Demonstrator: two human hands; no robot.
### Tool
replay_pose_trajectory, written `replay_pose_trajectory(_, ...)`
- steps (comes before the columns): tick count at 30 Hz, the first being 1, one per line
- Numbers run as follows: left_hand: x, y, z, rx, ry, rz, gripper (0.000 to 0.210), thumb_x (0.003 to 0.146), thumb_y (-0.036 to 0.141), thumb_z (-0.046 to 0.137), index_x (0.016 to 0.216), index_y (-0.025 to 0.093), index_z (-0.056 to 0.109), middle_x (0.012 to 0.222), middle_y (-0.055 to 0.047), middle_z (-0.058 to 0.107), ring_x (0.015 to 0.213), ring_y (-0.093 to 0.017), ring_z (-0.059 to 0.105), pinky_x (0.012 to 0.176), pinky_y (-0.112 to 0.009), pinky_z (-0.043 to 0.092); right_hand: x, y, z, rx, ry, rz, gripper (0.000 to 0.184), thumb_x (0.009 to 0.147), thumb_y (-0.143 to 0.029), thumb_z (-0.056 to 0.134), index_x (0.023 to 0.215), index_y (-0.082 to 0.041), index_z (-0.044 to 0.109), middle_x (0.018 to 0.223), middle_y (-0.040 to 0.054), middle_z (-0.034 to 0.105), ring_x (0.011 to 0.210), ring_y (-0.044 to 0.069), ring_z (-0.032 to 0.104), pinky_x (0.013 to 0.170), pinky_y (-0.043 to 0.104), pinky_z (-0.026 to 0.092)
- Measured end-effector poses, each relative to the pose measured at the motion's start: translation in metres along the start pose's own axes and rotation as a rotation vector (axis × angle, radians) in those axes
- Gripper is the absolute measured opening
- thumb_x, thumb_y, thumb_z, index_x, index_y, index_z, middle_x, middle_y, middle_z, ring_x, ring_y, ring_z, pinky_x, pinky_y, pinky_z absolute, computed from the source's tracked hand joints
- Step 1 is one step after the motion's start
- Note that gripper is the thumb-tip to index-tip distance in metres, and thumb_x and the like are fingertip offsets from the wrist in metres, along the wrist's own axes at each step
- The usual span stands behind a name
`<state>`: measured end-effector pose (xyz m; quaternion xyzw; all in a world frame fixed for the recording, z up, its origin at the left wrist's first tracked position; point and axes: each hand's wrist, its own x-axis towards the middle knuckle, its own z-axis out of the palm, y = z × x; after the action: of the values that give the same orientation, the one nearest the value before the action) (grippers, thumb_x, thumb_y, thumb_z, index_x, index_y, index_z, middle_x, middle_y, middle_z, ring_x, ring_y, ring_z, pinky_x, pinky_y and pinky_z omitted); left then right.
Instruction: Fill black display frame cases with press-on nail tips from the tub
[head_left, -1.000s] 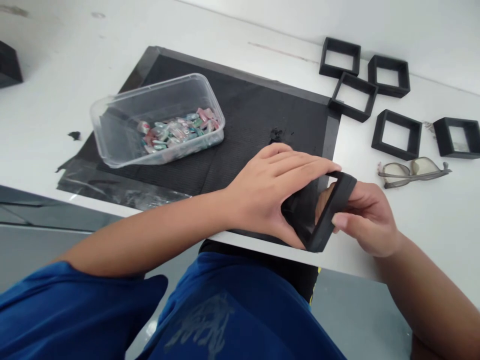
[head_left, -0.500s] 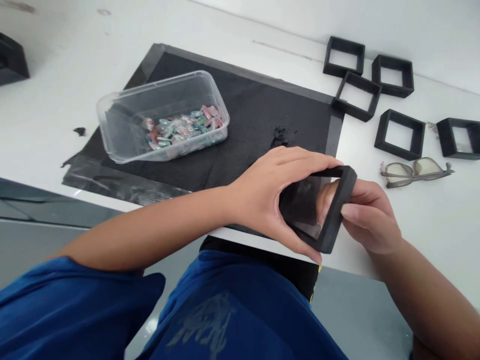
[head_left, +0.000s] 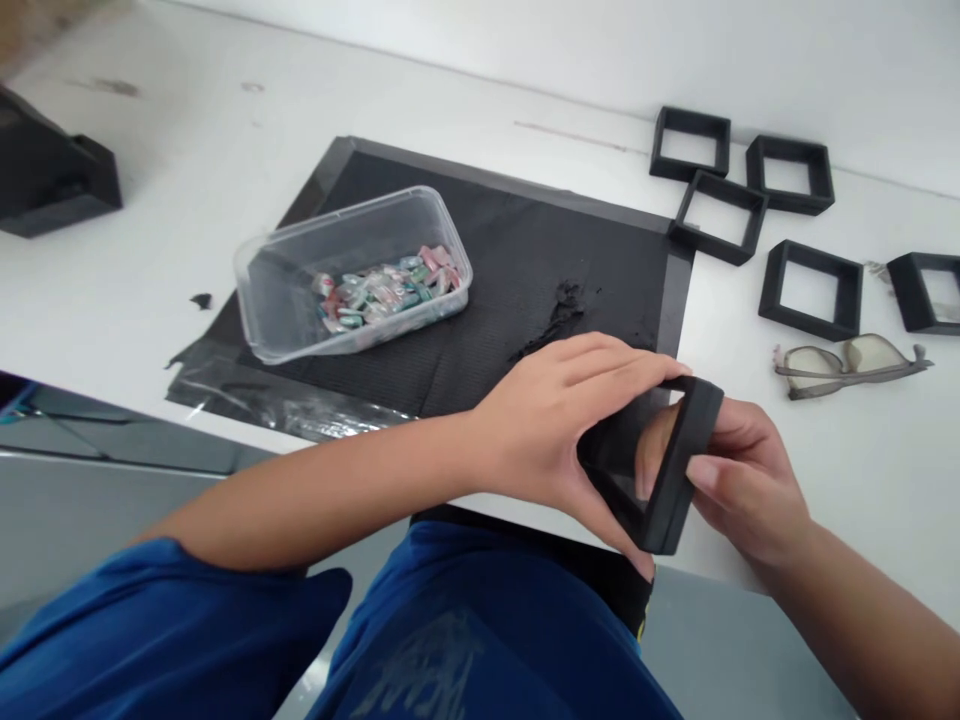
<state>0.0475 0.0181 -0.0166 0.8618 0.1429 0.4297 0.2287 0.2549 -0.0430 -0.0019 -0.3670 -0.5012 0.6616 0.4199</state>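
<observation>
A black square frame (head_left: 681, 480) is held tilted over the table's front edge, with a see-through opening in its middle. Around its left side, my left hand (head_left: 551, 425) grips it, thumb on the lower edge and fingers along the upper one. My right hand (head_left: 761, 490) pinches the right side, its thumb on the outer face. Some right fingers lie behind the frame and show through the opening. Left of my hands, a clear plastic tub (head_left: 352, 270) holds many small wrapped pieces (head_left: 394, 290) in pink, green and white.
Several black frames, one of them here (head_left: 811, 290), lie at the back right. Glasses (head_left: 851, 365) rest in front of them. A black mat (head_left: 517, 240) with dark scraps (head_left: 566, 305) lies under the tub. A black box-like object (head_left: 60, 175) stands far left.
The view has shifted, so everything sits lower in the picture. Both hands keep their hold on the frame, which has turned slightly more edge-on.
</observation>
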Motion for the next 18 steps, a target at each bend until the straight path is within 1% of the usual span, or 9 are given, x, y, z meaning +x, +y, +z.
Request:
replay_pose_trajectory(2, -0.002, -0.001, 0.001, 0.018, -0.015, -0.042, 0.099, 0.067, 0.082, 0.085, 0.137, 0.018, 0.059, 0.12, -0.01, 0.08, 0.107, -0.026, 0.078, 0.1, -0.038, 0.06, -0.002, 0.004, 0.001, -0.005, 0.03, -0.001, 0.028, 0.092, -0.047, 0.078, 0.078, -0.023, 0.077, 0.066, 0.0021, 0.07, 0.054, 0.016, 0.059, 0.05, 0.031, 0.048)
replay_pose_trajectory(4, -0.003, -0.001, 0.002, 0.048, -0.043, -0.099, 0.099, 0.063, 0.086, 0.085, 0.133, 0.02, 0.059, 0.12, -0.011, 0.08, 0.106, -0.028, 0.078, 0.096, -0.041, 0.059, -0.004, 0.007, 0.003, -0.019, 0.081, 0.014, 0.027, 0.091, -0.042, 0.078, 0.074, -0.023, 0.072, 0.064, 0.0012, 0.067, 0.055, 0.016, 0.056, 0.05, 0.031, 0.046)
replay_pose_trajectory(7, -0.004, -0.001, 0.004, 0.039, -0.057, -0.133, 0.098, 0.063, 0.085, 0.085, 0.132, 0.02, 0.058, 0.123, -0.012, 0.078, 0.107, -0.029, 0.078, 0.097, -0.042, 0.059, -0.004, 0.009, 0.004, -0.017, 0.107, 0.035, 0.026, 0.089, -0.039, 0.079, 0.071, -0.023, 0.068, 0.064, 0.0006, 0.065, 0.056, 0.016, 0.055, 0.05, 0.031, 0.046)
replay_pose_trajectory(10, -0.003, -0.003, 0.003, -0.037, -0.017, -0.119, 0.101, 0.06, 0.083, 0.089, 0.133, 0.02, 0.057, 0.123, -0.013, 0.077, 0.107, -0.029, 0.076, 0.099, -0.042, 0.059, 0.001, 0.002, 0.0, 0.04, 0.034, 0.017, 0.031, 0.09, -0.045, 0.081, 0.071, -0.023, 0.07, 0.065, 0.001, 0.067, 0.055, 0.016, 0.057, 0.052, 0.032, 0.046)
replay_pose_trajectory(13, -0.003, -0.009, -0.001, -0.132, 0.044, -0.141, 0.105, 0.057, 0.081, 0.093, 0.135, 0.023, 0.056, 0.123, -0.011, 0.073, 0.106, -0.029, 0.075, 0.1, -0.043, 0.06, 0.008, -0.011, -0.012, 0.117, -0.085, -0.036, 0.035, 0.091, -0.047, 0.08, 0.068, -0.024, 0.068, 0.058, -0.0006, 0.06, 0.056, 0.017, 0.056, 0.057, 0.033, 0.047)
replay_pose_trajectory(15, -0.003, -0.015, -0.003, -0.189, 0.113, -0.125, 0.107, 0.057, 0.082, 0.092, 0.138, 0.023, 0.055, 0.124, -0.011, 0.07, 0.106, -0.028, 0.073, 0.099, -0.043, 0.06, 0.013, -0.02, -0.022, 0.172, -0.162, -0.065, 0.035, 0.091, -0.045, 0.077, 0.066, -0.024, 0.064, 0.055, -0.0018, 0.054, 0.055, 0.016, 0.054, 0.058, 0.033, 0.047)
replay_pose_trajectory(18, -0.003, -0.025, -0.004, -0.22, 0.247, -0.076, 0.105, 0.06, 0.087, 0.085, 0.138, 0.024, 0.053, 0.125, -0.008, 0.066, 0.109, -0.026, 0.071, 0.098, -0.04, 0.061, 0.02, -0.029, -0.035, 0.178, -0.256, -0.092, 0.036, 0.091, -0.045, 0.073, 0.064, -0.025, 0.06, 0.053, -0.002, 0.052, 0.053, 0.016, 0.052, 0.057, 0.033, 0.046)
